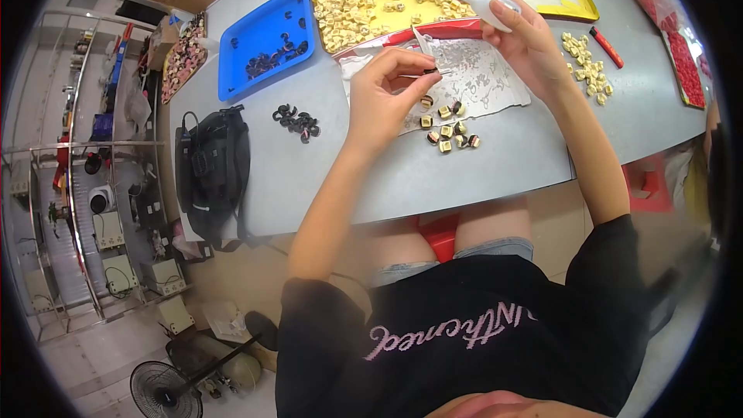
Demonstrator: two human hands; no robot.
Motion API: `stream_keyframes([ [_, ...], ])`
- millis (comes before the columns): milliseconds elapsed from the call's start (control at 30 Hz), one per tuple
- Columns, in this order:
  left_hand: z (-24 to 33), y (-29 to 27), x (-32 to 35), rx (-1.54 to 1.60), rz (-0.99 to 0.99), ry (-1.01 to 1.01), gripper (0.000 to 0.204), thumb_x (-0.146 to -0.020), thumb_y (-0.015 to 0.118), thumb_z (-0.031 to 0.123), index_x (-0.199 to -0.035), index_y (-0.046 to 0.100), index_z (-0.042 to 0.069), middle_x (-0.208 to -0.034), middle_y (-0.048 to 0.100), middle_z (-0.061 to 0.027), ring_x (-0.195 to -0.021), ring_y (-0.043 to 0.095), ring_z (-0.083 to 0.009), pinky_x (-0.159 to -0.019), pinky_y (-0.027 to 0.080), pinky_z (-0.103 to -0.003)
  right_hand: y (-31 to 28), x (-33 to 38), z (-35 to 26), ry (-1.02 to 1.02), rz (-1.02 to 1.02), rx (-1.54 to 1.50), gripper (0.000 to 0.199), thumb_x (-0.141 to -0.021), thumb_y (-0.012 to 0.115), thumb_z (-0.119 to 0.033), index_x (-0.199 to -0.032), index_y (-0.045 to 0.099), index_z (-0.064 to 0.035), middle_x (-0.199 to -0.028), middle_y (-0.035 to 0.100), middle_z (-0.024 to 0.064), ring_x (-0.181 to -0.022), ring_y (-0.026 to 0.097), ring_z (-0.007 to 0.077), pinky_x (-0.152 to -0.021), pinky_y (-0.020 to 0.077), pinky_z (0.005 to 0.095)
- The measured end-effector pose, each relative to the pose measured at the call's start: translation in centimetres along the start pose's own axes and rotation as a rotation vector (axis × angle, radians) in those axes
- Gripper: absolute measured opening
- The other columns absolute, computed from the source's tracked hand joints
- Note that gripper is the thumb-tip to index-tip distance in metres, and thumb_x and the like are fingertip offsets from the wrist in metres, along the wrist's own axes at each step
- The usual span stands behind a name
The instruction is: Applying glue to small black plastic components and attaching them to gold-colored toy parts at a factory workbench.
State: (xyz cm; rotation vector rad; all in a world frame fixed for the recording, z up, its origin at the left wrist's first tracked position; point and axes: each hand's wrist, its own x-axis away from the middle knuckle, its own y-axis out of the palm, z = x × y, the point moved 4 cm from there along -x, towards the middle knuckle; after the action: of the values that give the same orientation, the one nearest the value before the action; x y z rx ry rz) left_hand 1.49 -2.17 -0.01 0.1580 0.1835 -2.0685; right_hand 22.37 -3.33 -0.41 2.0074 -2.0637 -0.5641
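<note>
My left hand (387, 97) pinches a small black piece (430, 71) between thumb and fingertips, above a glue-marked white paper sheet (495, 93). Wrapped in the fingers of my right hand (530, 42) is a white squeeze bottle (481, 6) with a blue nozzle, tilted so that its tip points up and left. Just below my left fingertips lie several small cream-and-black pieces (446, 131), partly on the paper and partly on the grey table (371, 193). Loose black curved pieces (296, 121) form a little pile left of my left hand.
A blue tray (227, 70) with black pieces stands at the back left, beside a yellow tray (316, 0) of cream pieces. Further right are another yellow tray (594, 11), a cream pile (586, 66) and a red marker (607, 48). A black bag (213, 170) sits at the table's left edge.
</note>
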Motion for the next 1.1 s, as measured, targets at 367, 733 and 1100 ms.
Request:
stream_keyframes([
  [367,-0.6,0.2,-0.1,-0.036,-0.046,0.022,0.015,-0.078,0.07,-0.006,-0.092,0.066,-0.001,-0.104,0.064,-0.0124,-0.096,0.064,-0.0182,-0.086,0.053,-0.029,0.5,0.0,-0.7,-0.022,-0.085,-0.22,0.03,-0.096,0.055,-0.028,-0.114,0.055,-0.0033,-0.118,0.062,0.0118,-0.066,0.038,0.0025,-0.064,0.0405,0.0166],
  [733,-0.3,0.3,0.0,-0.179,-0.017,0.075,0.018,-0.075,0.073,-0.004,-0.091,0.064,0.0,-0.098,0.065,-0.0109,-0.09,0.064,-0.0167,-0.078,0.055,-0.031,1.1,0.4,0.0,-0.027,-0.079,0.052,0.032,-0.097,0.052,-0.036,-0.103,0.057,-0.006,-0.095,0.067,0.005,-0.061,0.045,0.0032,-0.056,0.0379,0.0167],
  [1100,-0.2,0.3,0.0,-0.276,0.017,0.106,0.025,-0.073,0.076,0.0,-0.093,0.061,0.002,-0.095,0.066,-0.0075,-0.085,0.064,-0.0135,-0.072,0.055,-0.028,1.8,0.7,-0.3,-0.084,-0.077,0.321,0.035,-0.097,0.05,-0.041,-0.107,0.052,-0.0069,-0.097,0.065,0.0058,-0.052,0.042,0.0019,-0.049,0.0349,0.0145],
])
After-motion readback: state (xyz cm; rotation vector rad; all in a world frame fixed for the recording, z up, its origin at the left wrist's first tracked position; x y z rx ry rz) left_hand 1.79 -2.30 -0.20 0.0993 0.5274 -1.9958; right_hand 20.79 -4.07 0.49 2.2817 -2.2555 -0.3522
